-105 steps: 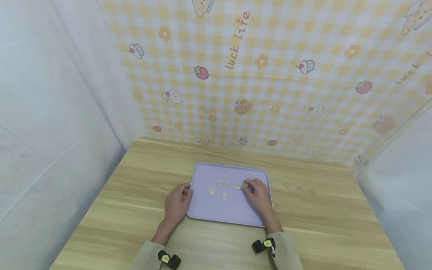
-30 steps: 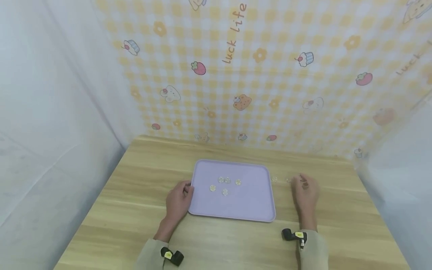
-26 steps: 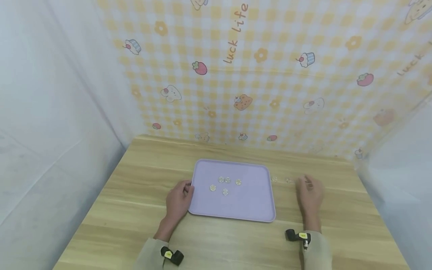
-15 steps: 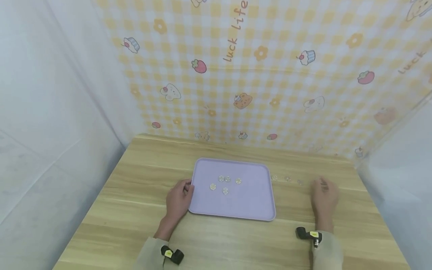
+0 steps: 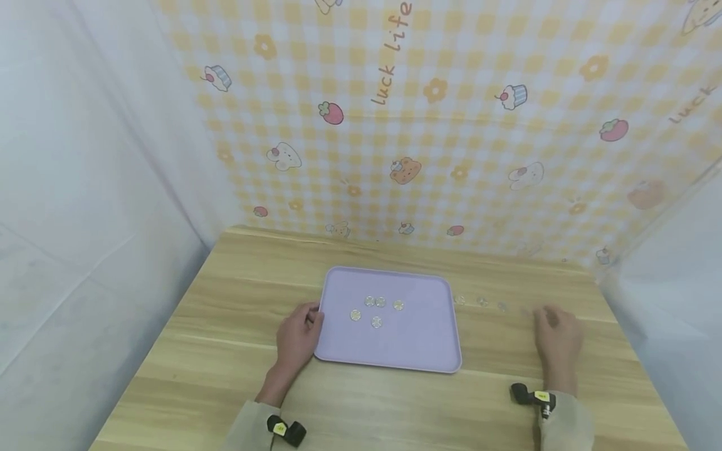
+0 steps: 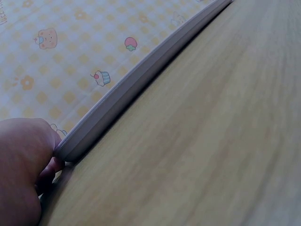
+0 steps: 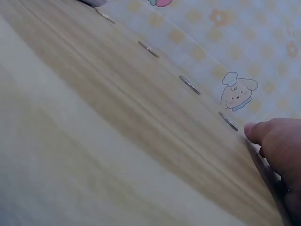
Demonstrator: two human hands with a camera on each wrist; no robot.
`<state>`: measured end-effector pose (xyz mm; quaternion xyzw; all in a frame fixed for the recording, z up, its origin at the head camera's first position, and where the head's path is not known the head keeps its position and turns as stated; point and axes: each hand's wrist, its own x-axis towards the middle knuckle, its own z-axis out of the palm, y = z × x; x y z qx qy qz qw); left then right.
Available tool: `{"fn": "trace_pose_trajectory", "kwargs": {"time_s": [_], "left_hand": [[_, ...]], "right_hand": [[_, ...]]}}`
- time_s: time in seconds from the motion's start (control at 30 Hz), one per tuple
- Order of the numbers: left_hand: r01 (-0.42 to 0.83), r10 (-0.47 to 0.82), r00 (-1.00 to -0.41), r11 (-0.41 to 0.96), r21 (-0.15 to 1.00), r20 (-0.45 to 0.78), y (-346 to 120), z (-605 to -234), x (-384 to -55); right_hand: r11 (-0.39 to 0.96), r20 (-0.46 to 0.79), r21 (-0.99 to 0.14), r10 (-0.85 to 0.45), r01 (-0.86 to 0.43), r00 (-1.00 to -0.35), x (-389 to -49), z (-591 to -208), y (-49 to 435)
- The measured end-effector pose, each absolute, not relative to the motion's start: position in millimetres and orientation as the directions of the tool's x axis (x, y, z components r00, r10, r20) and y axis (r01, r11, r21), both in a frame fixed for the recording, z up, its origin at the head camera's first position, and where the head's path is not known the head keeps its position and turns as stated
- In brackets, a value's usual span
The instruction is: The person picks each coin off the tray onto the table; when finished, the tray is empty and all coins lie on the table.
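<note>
A lilac tray lies on the table with several round silvery coins on it. My left hand grips the tray's left rim, thumb at the edge; the left wrist view shows the hand at the tray corner. Right of the tray, several more coins form a row. My right hand is at that row's right end, fingertips pinched together low at the tabletop. In the right wrist view its thumb is beside the last visible coin; the coin in its fingers is hidden.
A wood-grain table carries everything. Behind it hangs a yellow checked cloth with cartoon prints, and pale sheets close off the sides. A black wrist camera sits on each sleeve.
My right hand has picked a coin off the tray and carried it right, past the row of coins to its far end. My left hand has stayed at the tray's rim.
</note>
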<state>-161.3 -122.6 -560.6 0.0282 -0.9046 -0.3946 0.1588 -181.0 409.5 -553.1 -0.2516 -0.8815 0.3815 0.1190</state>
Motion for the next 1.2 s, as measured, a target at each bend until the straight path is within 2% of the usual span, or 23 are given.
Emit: {"fn": "trace_pose_trajectory", "kwargs": {"time_s": [0.27,0.6,0.9,1.2], "left_hand": [[0.082,-0.173,-0.948,0.679,0.729,0.268,-123.0,-559.6,-159.4],[0.096,-0.171,-0.943,0.685,0.723,0.287,-124.6,-562.2,-160.9],[0.100,-0.166,-0.944,0.680,0.726,0.286,-125.0,-564.1,-156.7],[0.106,-0.165,-0.941,0.684,0.722,0.295,-124.4,-562.2,-160.5]], "right_hand": [[0.679,0.070,-0.646,0.509,0.350,-0.858,-180.8,-554.5,407.4],[0.663,0.033,-0.644,0.521,0.380,-0.853,-181.0,-552.7,404.5],[0.591,0.016,-0.709,0.559,0.384,-0.829,-177.3,-556.3,405.9],[0.537,0.083,-0.778,0.601,0.325,-0.795,-171.4,-546.0,386.1]]}}
